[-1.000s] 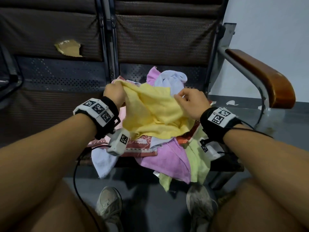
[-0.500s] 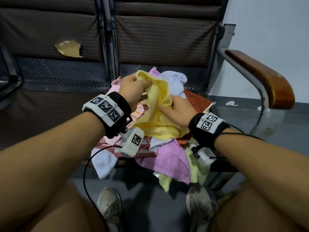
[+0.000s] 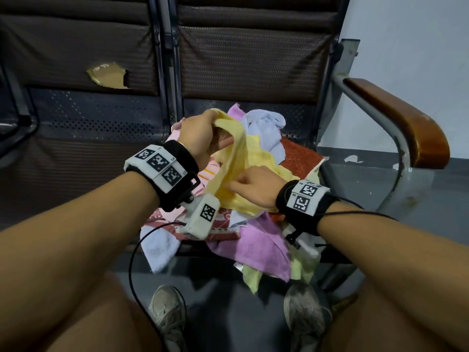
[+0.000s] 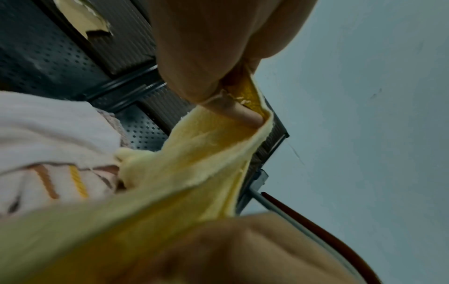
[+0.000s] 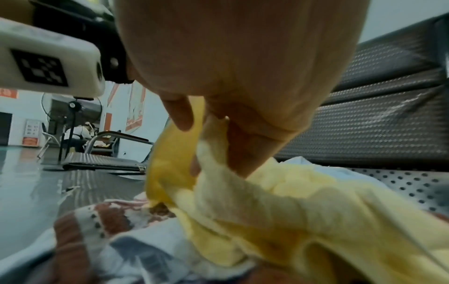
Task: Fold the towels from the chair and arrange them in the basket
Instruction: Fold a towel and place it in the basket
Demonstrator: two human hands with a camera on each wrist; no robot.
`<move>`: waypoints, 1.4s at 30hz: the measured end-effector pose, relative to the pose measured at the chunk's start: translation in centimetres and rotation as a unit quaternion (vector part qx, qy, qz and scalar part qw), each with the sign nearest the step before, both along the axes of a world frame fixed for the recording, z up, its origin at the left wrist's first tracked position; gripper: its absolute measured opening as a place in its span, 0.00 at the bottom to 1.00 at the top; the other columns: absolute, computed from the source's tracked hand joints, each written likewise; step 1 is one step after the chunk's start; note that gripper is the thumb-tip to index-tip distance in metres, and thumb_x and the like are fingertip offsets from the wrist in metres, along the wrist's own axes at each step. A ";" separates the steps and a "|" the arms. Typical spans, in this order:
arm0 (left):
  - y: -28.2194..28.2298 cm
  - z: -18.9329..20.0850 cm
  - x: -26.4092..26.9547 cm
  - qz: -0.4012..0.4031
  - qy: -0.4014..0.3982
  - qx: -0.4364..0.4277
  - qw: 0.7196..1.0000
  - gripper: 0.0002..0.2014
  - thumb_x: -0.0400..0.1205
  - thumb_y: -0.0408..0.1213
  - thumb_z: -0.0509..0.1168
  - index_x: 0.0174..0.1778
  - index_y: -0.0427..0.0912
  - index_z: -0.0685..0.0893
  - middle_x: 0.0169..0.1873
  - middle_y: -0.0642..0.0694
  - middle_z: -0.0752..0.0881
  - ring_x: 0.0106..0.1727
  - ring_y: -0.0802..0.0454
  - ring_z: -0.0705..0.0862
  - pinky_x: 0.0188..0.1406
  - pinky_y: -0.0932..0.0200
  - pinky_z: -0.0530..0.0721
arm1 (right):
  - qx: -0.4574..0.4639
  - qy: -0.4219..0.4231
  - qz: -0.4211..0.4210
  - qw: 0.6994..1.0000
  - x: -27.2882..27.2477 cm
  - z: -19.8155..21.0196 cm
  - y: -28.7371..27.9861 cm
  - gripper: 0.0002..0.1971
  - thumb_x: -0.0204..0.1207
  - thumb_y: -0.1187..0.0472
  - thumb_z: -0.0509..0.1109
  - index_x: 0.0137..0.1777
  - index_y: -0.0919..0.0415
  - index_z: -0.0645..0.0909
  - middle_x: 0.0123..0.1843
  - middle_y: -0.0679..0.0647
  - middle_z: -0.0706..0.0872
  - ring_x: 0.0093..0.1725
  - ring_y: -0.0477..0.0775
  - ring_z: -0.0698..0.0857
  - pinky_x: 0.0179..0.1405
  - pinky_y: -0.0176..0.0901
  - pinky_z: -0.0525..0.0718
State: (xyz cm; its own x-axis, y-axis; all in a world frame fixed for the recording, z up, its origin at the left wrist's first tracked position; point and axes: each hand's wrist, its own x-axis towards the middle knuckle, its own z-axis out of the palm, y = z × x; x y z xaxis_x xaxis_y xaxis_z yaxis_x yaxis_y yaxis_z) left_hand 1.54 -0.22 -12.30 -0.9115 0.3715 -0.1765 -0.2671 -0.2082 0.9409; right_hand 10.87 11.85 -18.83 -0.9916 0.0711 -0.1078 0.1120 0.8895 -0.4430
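Observation:
A yellow towel (image 3: 241, 168) lies bunched on top of a heap of towels (image 3: 253, 240) on the chair seat. My left hand (image 3: 203, 138) pinches its upper edge and lifts it above the heap; the left wrist view shows the yellow towel (image 4: 206, 157) caught between thumb and fingers. My right hand (image 3: 253, 184) grips the same towel lower down, at its near side, and in the right wrist view the yellow towel (image 5: 279, 201) is held by the fingertips. No basket is in view.
The heap holds pink (image 3: 256, 247), white (image 3: 264, 128), pale green (image 3: 251, 278) and patterned red (image 3: 220, 224) towels, some hanging over the seat's front edge. A wooden armrest (image 3: 406, 123) stands at the right, the chair back (image 3: 253, 47) behind. My shoes (image 3: 167, 308) are on the floor below.
The yellow towel was spread wide between both hands; my hands have come together and it is now gathered into a narrow bunch, my left hand higher, my right hand lower and nearer.

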 end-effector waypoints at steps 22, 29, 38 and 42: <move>-2.7 -1.4 -3.6 0.126 0.020 -0.068 0.989 0.19 0.82 0.24 0.52 0.41 0.41 0.88 0.28 0.45 0.82 0.21 0.55 0.77 0.20 0.65 0.76 | 0.125 0.062 -0.016 0.990 0.0 0.5 7.1 0.22 0.81 0.46 0.67 0.29 0.58 0.73 0.28 0.56 0.76 0.32 0.59 0.76 0.38 0.56 0.79; -3.4 -2.9 -4.5 0.140 0.011 -0.092 0.986 0.15 0.84 0.26 0.55 0.37 0.41 0.83 0.29 0.44 0.86 0.28 0.50 0.86 0.25 0.61 0.87 | 0.038 0.100 -0.118 0.987 0.7 0.1 8.2 0.23 0.86 0.51 0.60 0.31 0.62 0.77 0.33 0.61 0.83 0.38 0.65 0.82 0.40 0.52 0.77; -5.2 -4.6 -5.4 0.088 0.001 -0.197 0.976 0.12 0.80 0.23 0.69 0.33 0.38 0.78 0.24 0.38 0.86 0.17 0.50 0.85 0.17 0.62 0.84 | 0.036 0.090 -0.100 0.990 2.1 0.4 9.9 0.22 0.79 0.47 0.71 0.32 0.64 0.82 0.30 0.60 0.82 0.34 0.58 0.80 0.38 0.50 0.76; -5.9 -4.5 -5.8 0.126 -0.042 -0.197 0.971 0.09 0.76 0.26 0.57 0.39 0.30 0.83 0.22 0.33 0.87 0.23 0.41 0.89 0.20 0.58 0.85 | 0.053 0.040 -0.066 0.996 2.7 0.3 9.9 0.21 0.81 0.48 0.70 0.35 0.66 0.85 0.33 0.63 0.86 0.38 0.62 0.84 0.44 0.53 0.82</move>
State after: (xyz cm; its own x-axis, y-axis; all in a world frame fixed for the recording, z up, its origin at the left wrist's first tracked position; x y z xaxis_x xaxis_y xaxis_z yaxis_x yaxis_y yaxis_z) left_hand -4.31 -6.09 -16.84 -0.9411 0.0271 -0.3370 -0.3332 0.0949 0.9381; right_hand 13.55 21.76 -18.56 -0.9778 0.2090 -0.0133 0.1997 0.9115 -0.3597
